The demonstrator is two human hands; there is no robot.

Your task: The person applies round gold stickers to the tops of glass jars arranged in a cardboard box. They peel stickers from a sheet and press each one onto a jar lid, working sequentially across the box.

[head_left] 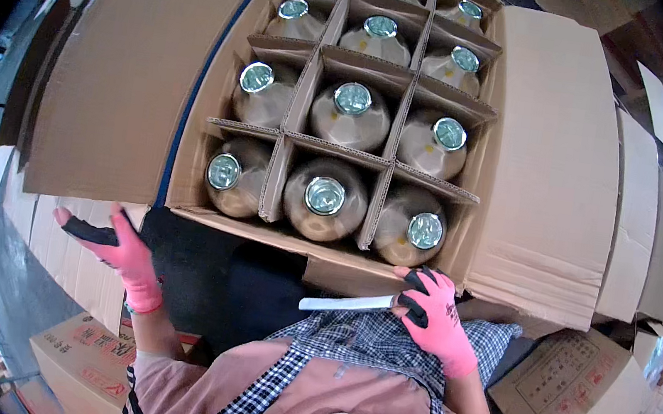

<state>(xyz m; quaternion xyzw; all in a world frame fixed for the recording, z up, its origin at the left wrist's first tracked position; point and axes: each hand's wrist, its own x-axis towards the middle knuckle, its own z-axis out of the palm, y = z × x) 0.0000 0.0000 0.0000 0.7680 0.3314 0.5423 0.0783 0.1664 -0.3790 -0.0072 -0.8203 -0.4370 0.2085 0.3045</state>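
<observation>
My left hand (112, 252), in a pink glove with black-covered fingers, is held out with the fingers spread and nothing in it. It is nearest the lower corner of the carton's left flap (116, 95). In my right hand (440, 322), gloved the same way, is a long, flat white strip (346, 302) that points left; its exact kind is unclear. That hand is at the near edge of an open cardboard carton (277, 237). Round-bodied glass bottles (330, 207) with shiny round mouths stand in it, one per compartment between cardboard dividers (339, 148).
The right flap (550, 169) lies folded outward, with more cardboard sheets (632, 213) beyond it. A printed carton (563, 384) stands at the lower right, another printed carton (90, 355) at the lower left. My checked apron (363, 345) is close to the near side.
</observation>
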